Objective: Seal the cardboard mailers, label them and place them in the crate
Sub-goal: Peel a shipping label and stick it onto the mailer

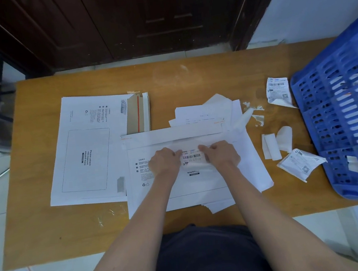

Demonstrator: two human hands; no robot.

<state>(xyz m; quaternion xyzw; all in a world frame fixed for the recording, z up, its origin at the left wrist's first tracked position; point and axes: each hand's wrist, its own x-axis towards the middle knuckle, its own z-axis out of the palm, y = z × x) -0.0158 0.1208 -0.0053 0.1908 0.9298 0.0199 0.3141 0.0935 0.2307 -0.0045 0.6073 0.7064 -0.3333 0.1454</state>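
Both hands are down on a white cardboard mailer (178, 185) lying flat at the middle of the wooden table (52, 235), near the front edge. The left hand (164, 160) and right hand (221, 154) sit a little apart, fingers curled, each pinching an end of a barcode label (191, 155) against the mailer's face. A stack of further mailers (83, 149) lies just to the left. The blue plastic crate (342, 119) stands tilted at the table's right edge. Peeled label backings (278, 92) and paper scraps (272, 146) lie between mailer and crate.
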